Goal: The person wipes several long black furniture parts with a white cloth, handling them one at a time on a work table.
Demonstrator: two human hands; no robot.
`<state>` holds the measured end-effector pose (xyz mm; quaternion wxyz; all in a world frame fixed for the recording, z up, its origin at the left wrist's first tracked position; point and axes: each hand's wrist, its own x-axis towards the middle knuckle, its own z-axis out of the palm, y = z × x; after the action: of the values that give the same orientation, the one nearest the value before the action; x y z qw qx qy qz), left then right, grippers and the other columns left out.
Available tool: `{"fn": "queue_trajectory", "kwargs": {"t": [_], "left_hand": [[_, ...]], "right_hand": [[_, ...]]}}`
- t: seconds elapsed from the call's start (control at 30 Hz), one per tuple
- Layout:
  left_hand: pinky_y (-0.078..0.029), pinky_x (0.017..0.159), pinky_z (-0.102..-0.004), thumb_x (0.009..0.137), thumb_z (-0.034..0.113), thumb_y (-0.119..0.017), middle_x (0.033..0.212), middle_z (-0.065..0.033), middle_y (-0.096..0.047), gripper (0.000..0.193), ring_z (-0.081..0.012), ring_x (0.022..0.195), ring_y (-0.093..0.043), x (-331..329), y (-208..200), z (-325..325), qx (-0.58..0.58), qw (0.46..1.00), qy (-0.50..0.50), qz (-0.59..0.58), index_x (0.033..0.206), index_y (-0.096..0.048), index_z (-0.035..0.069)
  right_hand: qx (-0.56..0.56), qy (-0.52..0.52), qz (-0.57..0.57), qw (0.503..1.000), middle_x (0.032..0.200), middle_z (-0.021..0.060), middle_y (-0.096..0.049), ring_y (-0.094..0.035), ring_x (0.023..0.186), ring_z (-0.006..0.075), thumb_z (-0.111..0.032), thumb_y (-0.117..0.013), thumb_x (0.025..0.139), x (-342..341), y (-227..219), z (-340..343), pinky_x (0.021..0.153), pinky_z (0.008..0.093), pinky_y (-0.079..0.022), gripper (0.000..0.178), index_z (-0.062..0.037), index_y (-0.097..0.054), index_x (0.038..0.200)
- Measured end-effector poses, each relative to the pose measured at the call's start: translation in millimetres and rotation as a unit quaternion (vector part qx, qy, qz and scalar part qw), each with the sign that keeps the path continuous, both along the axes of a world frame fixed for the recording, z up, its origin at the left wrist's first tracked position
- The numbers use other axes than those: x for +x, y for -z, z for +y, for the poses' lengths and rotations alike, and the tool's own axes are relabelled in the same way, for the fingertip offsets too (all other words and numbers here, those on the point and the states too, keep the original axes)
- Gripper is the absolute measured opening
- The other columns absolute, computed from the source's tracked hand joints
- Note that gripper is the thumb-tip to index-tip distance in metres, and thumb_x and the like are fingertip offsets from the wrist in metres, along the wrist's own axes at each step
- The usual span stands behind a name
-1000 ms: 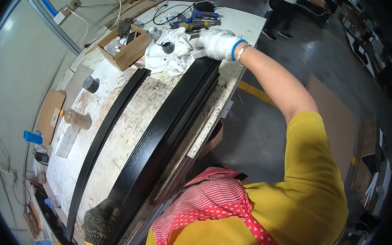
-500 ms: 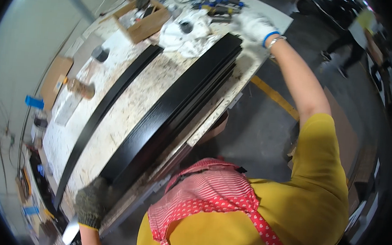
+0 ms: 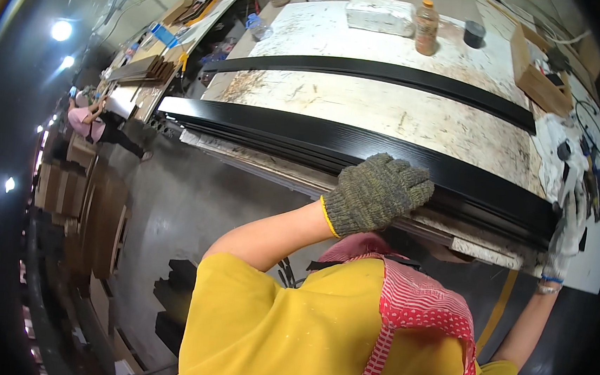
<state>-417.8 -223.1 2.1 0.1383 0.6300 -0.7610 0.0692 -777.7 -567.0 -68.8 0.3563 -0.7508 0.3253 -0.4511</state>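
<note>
A stack of long black boards (image 3: 277,125) with a faint grain lies along the near edge of the worktable. My left hand (image 3: 380,194), in a dark green knit glove with a yellow cuff, is closed over the front edge of the stack around its middle. Its thumb is hidden. At the stack's right end is my right hand (image 3: 569,226) in a white glove, fingers stretched out along the board ends. A single black strip (image 3: 366,68) lies farther back, apart from the stack.
On the stained white worktable (image 3: 300,92) stand a bottle of orange-brown liquid (image 3: 426,29), a white block (image 3: 379,16) and a dark cup (image 3: 474,35). A wooden box (image 3: 544,80), a white rag (image 3: 551,147) and tools are at the right. Another person (image 3: 94,120) stands far left.
My view has swung round, so the table now runs across it. My left hand has gone from the stack's left end to its middle. My right hand has come back to the right end.
</note>
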Motion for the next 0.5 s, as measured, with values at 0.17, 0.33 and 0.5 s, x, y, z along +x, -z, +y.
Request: {"fn": "queue_trajectory", "kwargs": {"t": [0.17,0.33,0.5], "left_hand": [[-0.046,0.093,-0.0432,0.079,0.023,-0.063,0.127,-0.0107,-0.059,0.042,-0.0279,0.108,-0.059,27,4,12,0.0,1.0,-0.005,0.007,0.12,-0.061,0.012],[-0.041,0.1,-0.0474,0.08,0.032,-0.067,0.132,-0.0137,-0.054,0.05,-0.0313,0.118,-0.054,55,15,14,-0.046,0.999,-0.015,0.003,0.125,-0.057,0.011],[-0.025,0.11,-0.06,0.076,0.046,-0.072,0.141,-0.0199,-0.043,0.087,-0.0378,0.131,-0.041,78,13,20,0.056,0.991,-0.121,-0.02,0.146,-0.037,0.009]], "right_hand": [[-0.114,0.03,0.053,0.992,0.144,0.014,-0.043,-0.045,0.13,0.0212,-0.016,-0.047,0.102,-22,23,-5,0.101,0.0345,-0.044,0.037,0.0004,-0.053,0.134],[0.04,0.058,-0.094,0.993,0.147,0.0119,-0.04,-0.043,0.132,0.0215,-0.022,-0.049,0.102,-17,9,13,0.103,0.0364,-0.042,0.046,0.0019,-0.044,0.141],[0.18,0.07,-0.238,0.952,0.149,0.0109,-0.039,-0.041,0.134,0.0218,-0.027,-0.051,0.1,17,6,41,0.106,0.0392,-0.039,0.05,-0.0009,-0.044,0.142]]}}
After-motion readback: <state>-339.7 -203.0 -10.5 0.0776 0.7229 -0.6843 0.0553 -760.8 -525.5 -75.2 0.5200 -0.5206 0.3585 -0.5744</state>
